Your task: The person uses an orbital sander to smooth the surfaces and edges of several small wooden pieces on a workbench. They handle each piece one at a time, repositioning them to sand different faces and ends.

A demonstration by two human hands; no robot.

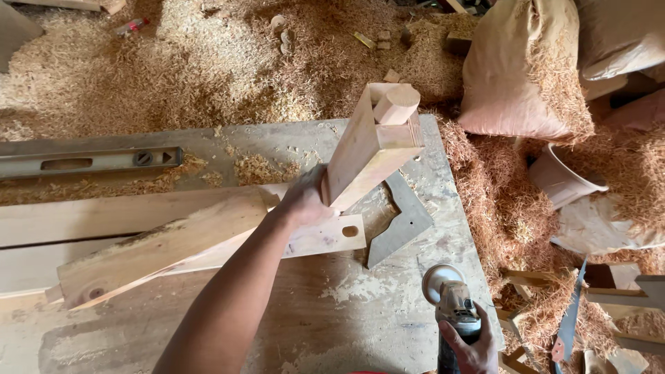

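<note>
Now, two hands, one wooden post and one grinder on a dusty workbench.

The left hand [303, 201] is closed around the lower part of a square wooden post [370, 149], which stands tilted up over the workbench [332, 305]; a round peg [397, 104] sticks out of its top end. The right hand [473, 346] is wrapped around the body of an angle grinder [451, 298], with the disc facing up, near the bench edge. A metal square [402, 221] and a flat board with a hole [325, 237] lie under the post. A spirit level [90, 161] lies far left, and sawdust [208, 69] covers the floor.
</note>
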